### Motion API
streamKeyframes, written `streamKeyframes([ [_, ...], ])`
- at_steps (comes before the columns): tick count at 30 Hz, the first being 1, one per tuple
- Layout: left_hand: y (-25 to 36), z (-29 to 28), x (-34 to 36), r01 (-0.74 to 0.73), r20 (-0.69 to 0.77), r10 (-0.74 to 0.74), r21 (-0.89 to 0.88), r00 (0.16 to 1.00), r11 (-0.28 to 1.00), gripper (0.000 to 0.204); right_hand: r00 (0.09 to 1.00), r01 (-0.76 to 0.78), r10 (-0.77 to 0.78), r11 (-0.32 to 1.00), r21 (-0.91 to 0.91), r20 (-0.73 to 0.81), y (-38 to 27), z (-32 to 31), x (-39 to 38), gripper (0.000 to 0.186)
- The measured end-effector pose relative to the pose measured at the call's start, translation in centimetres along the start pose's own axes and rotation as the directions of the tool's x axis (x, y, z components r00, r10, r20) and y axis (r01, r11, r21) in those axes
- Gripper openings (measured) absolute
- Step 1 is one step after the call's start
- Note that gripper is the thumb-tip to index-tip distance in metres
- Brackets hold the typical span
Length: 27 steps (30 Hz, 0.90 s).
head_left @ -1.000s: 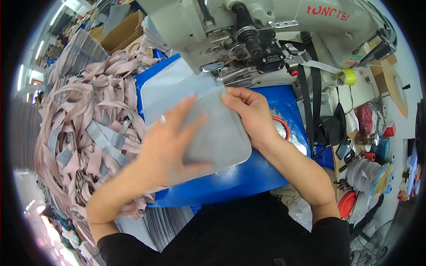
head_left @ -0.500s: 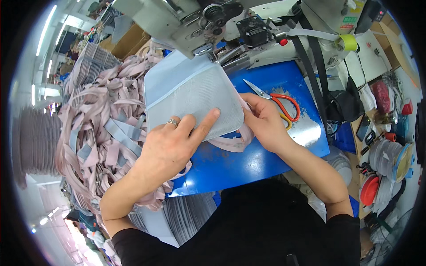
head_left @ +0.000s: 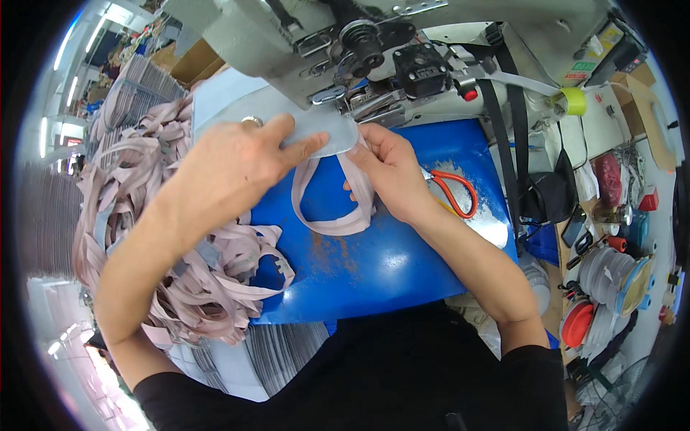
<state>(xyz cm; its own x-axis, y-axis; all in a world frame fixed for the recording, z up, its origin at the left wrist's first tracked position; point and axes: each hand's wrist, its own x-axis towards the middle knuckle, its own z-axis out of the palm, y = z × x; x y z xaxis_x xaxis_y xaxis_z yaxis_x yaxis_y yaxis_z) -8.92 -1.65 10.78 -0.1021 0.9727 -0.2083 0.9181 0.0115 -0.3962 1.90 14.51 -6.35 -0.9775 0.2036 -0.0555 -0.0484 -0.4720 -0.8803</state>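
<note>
A light blue-grey fabric panel (head_left: 341, 133) with a rounded corner lies under the head of the sewing machine (head_left: 287, 50). My left hand (head_left: 233, 158), with a ring on one finger, rests on top of it, index finger stretched out and the other fingers slightly bent. At the panel's right edge, my right hand (head_left: 392, 169) pinches the edge together with a pink fabric strip (head_left: 332, 228). That strip hangs below the panel in a loop over the blue work surface (head_left: 395, 287). The left hand and machine head hide much of the panel.
Red-handled scissors (head_left: 468, 192) lie right of my right hand. A big heap of pink strips (head_left: 208, 287) borders the surface's left side. Black straps (head_left: 514, 144) hang at the right, near a shelf with spools (head_left: 611, 266). Stacked grey panels (head_left: 277, 352) sit below the front edge.
The panel has moved away from me and to the left, further under the machine head, and turned. Both hands moved with it. The pink strip's loop now shows more fully.
</note>
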Motion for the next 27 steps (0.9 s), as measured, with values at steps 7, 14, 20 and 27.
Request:
streamKeyframes([
  [7,-0.2,-0.2,0.7,-0.008,0.008,0.007,0.018,1.0,1.0,0.064,1.0,-0.009,0.009,1.0,0.019,-0.012,0.6,-0.2,0.1,0.026],
  [14,3.6,-0.4,1.9,0.178,0.076,-0.175,-0.039,0.982,0.983,0.055,1.0,0.019,-0.019,1.0,0.023,-0.018,1.1,-0.5,0.2,0.025],
  [20,7.7,0.8,5.0,0.398,0.063,-0.397,-0.286,0.916,0.872,0.045,0.989,0.149,-0.148,0.989,0.019,-0.026,2.7,-0.6,0.6,0.022],
  [27,11.2,5.7,2.2,0.305,-0.268,-0.601,-0.667,0.753,0.68,0.073,0.974,0.214,-0.219,0.974,-0.079,-0.062,3.4,-1.0,-1.7,0.028],
])
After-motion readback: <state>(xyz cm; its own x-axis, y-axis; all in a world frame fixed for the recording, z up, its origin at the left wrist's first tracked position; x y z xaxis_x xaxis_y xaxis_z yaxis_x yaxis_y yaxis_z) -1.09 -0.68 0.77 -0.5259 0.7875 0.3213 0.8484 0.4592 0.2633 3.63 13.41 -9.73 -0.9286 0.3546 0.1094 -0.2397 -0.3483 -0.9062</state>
